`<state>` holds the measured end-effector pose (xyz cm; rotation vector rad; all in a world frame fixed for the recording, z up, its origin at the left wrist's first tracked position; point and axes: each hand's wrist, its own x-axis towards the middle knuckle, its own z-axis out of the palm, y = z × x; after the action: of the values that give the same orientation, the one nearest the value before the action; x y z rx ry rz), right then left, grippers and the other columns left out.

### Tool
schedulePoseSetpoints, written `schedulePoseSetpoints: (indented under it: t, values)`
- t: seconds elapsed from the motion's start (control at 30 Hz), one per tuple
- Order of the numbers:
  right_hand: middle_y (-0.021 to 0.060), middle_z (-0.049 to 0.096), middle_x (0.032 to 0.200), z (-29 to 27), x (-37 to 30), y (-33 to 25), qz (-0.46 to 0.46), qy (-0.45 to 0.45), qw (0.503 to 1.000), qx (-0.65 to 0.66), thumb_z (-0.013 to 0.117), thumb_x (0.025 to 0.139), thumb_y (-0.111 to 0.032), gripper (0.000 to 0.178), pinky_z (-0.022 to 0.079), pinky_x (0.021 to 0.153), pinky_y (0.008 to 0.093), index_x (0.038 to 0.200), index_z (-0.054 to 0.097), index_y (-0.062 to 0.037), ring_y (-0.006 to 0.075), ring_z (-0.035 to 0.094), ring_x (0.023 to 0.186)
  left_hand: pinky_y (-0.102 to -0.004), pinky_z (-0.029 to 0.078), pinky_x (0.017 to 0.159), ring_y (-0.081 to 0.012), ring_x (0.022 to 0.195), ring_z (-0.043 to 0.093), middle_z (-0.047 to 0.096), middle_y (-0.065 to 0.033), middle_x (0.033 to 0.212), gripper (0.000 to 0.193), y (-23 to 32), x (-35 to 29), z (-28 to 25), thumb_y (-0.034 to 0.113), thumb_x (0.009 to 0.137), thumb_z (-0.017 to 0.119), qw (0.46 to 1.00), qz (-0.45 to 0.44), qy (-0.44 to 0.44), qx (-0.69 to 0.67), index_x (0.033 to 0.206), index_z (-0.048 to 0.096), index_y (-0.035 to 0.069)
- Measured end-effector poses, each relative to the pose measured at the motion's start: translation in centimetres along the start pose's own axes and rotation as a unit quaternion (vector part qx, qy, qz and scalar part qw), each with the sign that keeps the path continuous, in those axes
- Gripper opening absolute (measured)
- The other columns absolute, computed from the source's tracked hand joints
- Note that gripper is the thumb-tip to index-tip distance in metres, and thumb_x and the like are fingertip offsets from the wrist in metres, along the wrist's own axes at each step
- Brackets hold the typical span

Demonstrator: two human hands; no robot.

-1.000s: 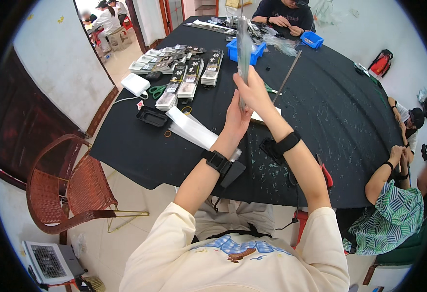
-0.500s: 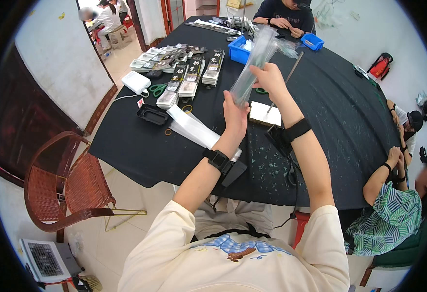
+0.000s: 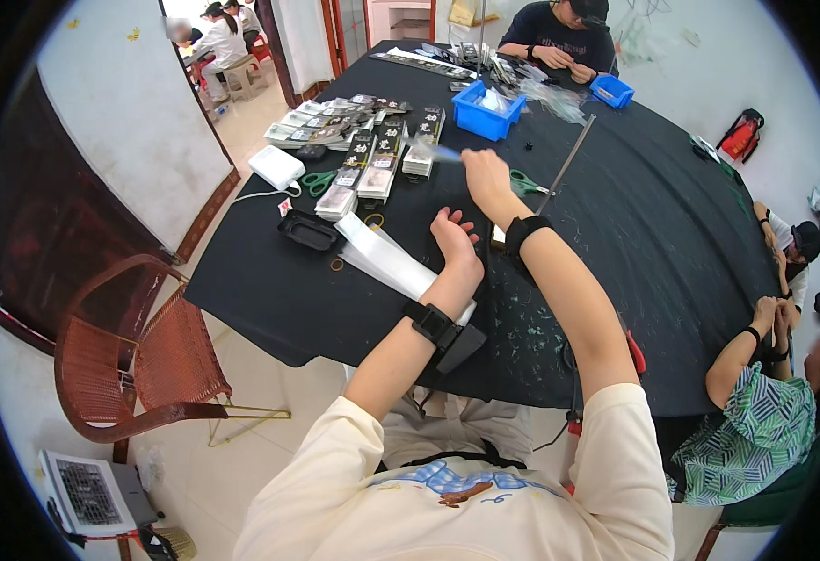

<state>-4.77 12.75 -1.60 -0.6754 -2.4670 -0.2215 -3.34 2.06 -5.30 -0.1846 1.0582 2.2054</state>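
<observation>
My right hand point(image 3: 486, 179) is closed on the bundle of clear plastic sleeves point(image 3: 436, 150), which is smeared by motion and points left above the table. Lower and to the left, my left hand point(image 3: 457, 241) is empty, its fingers loosely curled and apart. Below it a stack of whitish plastic sleeves point(image 3: 386, 257) lies on the black cloth, partly under my left forearm. Just left of the held bundle are banded stacks of black-and-white printed packets point(image 3: 380, 168). Beside my right hand lie green-handled scissors point(image 3: 525, 182), and a thin metal rod point(image 3: 569, 164) rises there, its base mostly hidden by my wrist.
A blue bin point(image 3: 486, 117) stands beyond my hands, with a smaller blue bin point(image 3: 613, 91) farther right. At the left are a white charger point(image 3: 277, 166), a black tray point(image 3: 309, 230) and a wicker chair point(image 3: 162, 351). Other people sit at the far and right edges.
My left hand has let go of the clear sleeve bundle. My right hand has swung the bundle from upright over to the left. The view has shifted slightly.
</observation>
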Motion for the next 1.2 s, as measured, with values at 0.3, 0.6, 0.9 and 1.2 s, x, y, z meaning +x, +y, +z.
schedulePoseSetpoints:
  t: [0.3, 0.6, 0.9, 1.2]
  values:
    - [0.0151, 0.06, 0.086, 1.4, -0.2, -2.9, -0.066, -0.057, 0.996, 0.024, 0.051, 0.075, -0.004, 0.017, 0.051, 0.061, 0.0353, 0.089, 0.055, 0.0015, 0.0288, 0.061, 0.078, -0.0268, 0.035, 0.064, -0.0109, 0.073, 0.045, 0.048, -0.0016, 0.095, 0.041, 0.7, -0.1, -0.3, 0.029, 0.086, 0.033, 1.0, 0.01, -0.021, -0.014, 0.119, 0.038, 0.006]
    - [0.0183, 0.06, 0.086, 4.5, -0.4, -1.6, 0.011, -0.194, 0.974, 0.117, 0.058, 0.07, -0.003, 0.016, 0.052, 0.064, 0.0387, 0.084, 0.055, 0.0038, 0.0313, 0.061, 0.083, -0.0237, 0.036, 0.055, -0.0106, 0.071, 0.045, 0.048, -0.0027, 0.094, 0.04, 0.4, -0.1, 0.0, 0.026, 0.087, 0.031, 1.0, 0.025, 0.007, -0.001, 0.119, 0.04, 0.004]
    - [0.0216, 0.058, 0.094, 4.3, -0.2, -0.5, -0.031, -0.215, 0.96, 0.175, 0.072, 0.06, -0.02, 0.054, 0.044, 0.08, 0.0381, 0.103, 0.05, 0.0027, 0.0351, 0.056, 0.092, -0.0257, 0.036, 0.06, -0.0109, 0.073, 0.044, 0.046, -0.0004, 0.094, 0.035, 0.4, 0.3, -0.5, 0.03, 0.086, 0.035, 0.999, 0.04, -0.022, 0.019, 0.113, 0.043, 0.009]
    - [0.0185, 0.061, 0.086, -7.6, -0.8, -2.0, -0.052, -0.225, 0.948, 0.217, 0.063, 0.072, -0.024, 0.036, 0.046, 0.075, 0.0376, 0.097, 0.056, 0.0021, 0.0314, 0.059, 0.084, -0.0256, 0.035, 0.059, -0.0104, 0.07, 0.045, 0.046, 0.0012, 0.089, 0.03, 0.0, 0.1, -0.2, 0.029, 0.088, 0.037, 1.0, 0.023, 0.008, 0.005, 0.109, 0.044, 0.01]
